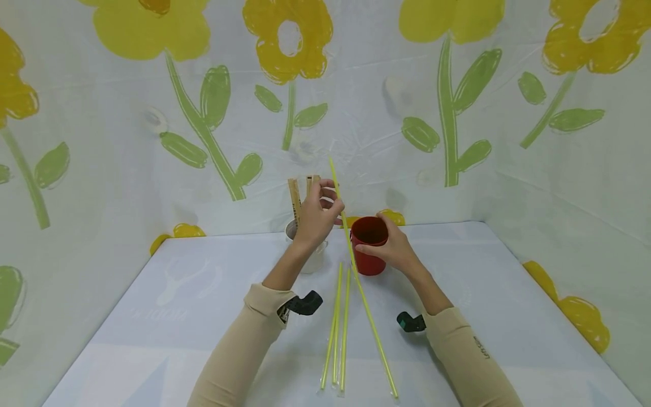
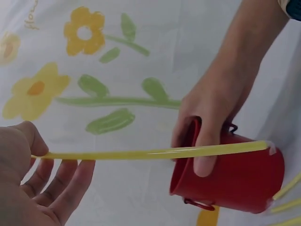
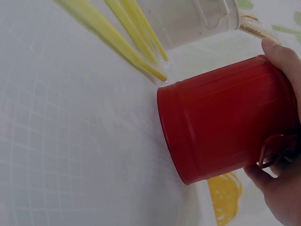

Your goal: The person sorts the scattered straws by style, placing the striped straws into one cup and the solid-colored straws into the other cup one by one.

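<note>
My left hand point(image 1: 317, 217) pinches a thin yellow straw point(image 2: 141, 154) near one end, between thumb and fingers. The straw's other end reaches in front of the red bucket point(image 1: 370, 260) in the left wrist view. Around the bucket's rim curls my right hand point(image 1: 396, 249), with its thumb on the outer wall. The bucket has small wire handles on its sides, and its mouth faces up. More yellow straws point(image 1: 337, 328) in clear wrappers lie on the table, their far ends close to the bucket's base.
Behind my left forearm stands a white bucket point(image 1: 312, 263), partly hidden, holding several brown paper-wrapped sticks point(image 1: 294, 198). A flower-printed curtain point(image 1: 366, 113) rises behind the white table point(image 1: 203, 305) and at its sides.
</note>
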A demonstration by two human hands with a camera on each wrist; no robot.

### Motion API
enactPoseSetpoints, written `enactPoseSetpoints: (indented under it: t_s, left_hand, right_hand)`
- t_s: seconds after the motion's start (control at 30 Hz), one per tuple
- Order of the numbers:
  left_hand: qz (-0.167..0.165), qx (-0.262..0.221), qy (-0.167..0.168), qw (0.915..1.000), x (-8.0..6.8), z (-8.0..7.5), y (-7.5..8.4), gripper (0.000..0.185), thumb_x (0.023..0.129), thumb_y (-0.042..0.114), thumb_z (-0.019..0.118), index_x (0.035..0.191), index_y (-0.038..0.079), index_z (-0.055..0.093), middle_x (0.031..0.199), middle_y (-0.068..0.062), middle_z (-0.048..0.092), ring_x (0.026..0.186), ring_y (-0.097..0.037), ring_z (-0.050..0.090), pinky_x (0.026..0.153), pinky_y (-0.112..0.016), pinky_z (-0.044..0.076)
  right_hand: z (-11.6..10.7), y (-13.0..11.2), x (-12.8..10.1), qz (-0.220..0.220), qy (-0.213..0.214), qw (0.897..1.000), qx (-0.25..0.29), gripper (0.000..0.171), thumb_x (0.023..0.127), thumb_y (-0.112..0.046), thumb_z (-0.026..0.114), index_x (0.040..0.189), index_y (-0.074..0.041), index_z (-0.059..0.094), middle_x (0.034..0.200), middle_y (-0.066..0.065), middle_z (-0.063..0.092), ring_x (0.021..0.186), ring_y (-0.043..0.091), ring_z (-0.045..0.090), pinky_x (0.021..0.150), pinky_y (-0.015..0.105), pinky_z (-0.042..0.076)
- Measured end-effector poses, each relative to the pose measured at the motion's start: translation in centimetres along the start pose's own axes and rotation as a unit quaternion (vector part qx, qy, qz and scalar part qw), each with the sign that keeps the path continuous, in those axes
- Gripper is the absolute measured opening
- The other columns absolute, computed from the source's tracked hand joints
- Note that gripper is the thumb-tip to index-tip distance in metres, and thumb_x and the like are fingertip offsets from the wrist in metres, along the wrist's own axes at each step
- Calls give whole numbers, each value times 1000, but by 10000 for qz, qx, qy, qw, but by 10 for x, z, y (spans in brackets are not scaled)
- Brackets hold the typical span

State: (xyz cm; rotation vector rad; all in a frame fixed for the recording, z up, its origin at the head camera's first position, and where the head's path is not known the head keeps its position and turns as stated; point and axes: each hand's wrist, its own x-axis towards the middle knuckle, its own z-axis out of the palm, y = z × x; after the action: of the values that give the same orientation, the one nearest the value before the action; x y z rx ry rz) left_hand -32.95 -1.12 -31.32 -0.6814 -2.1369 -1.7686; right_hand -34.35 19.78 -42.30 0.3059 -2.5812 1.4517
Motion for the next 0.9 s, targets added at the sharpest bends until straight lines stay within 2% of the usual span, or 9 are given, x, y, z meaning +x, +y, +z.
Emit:
enactPoseSetpoints:
  t_s: [0.2,0.33,0.43,0.57,0.6,0.77,0.9]
  left_hand:
    - [285,153,345,9989,11,1,12,34,91,5,52,125,8,46,101,-11,56,82,-25,60,63,-40,60]
    - [409,54,561,9976,18,3,18,35,90,4,52,125,6,46,102,-13,57,83,-26,62,64,-43,60]
    - [502,-11,657,9966,22,3,22,35,90,4,52,124,6,45,102,-13,57,83,-24,63,64,-39,61]
    - [621,-123,708,9955,26,2,27,33,93,4,51,125,4,45,102,-13,56,84,-23,62,64,-35,60]
    - [620,-136,707,9955,25,2,31,33,93,3,51,125,3,44,102,-14,55,85,-25,61,65,-36,61]
    - [627,-166,636,9959,28,2,35,32,96,4,51,127,2,44,107,-17,55,88,-26,60,69,-40,61]
    - [628,-71,633,9960,30,5,29,30,97,7,52,126,5,44,108,-15,57,90,-24,62,70,-37,61]
  right_hand:
    - [0,-2,-1,-111,64,9999,-77,101,77,-40,82,154,-12,24,146,10,46,130,29,47,97,50,52]
    - [0,-3,-2,-145,73,9998,-143,97,78,-33,83,153,-11,25,146,11,46,131,30,46,96,50,52]
    - [0,-3,-2,-88,58,9999,-123,98,78,-35,83,153,-13,25,146,10,45,132,29,46,96,49,53]
    - [0,-2,-1,-36,50,10000,-52,100,77,-38,83,153,-11,24,145,9,46,131,29,46,94,50,54]
    - [0,-1,-1,-36,46,10000,-45,100,77,-39,83,153,-11,23,145,9,46,131,29,46,94,50,53]
    - [0,-1,0,-33,38,10000,-81,100,77,-40,83,153,-13,24,146,8,46,133,29,45,95,50,53]
    - [1,-1,0,-37,47,10000,-70,101,76,-39,83,154,-13,24,146,9,46,133,29,46,95,51,53]
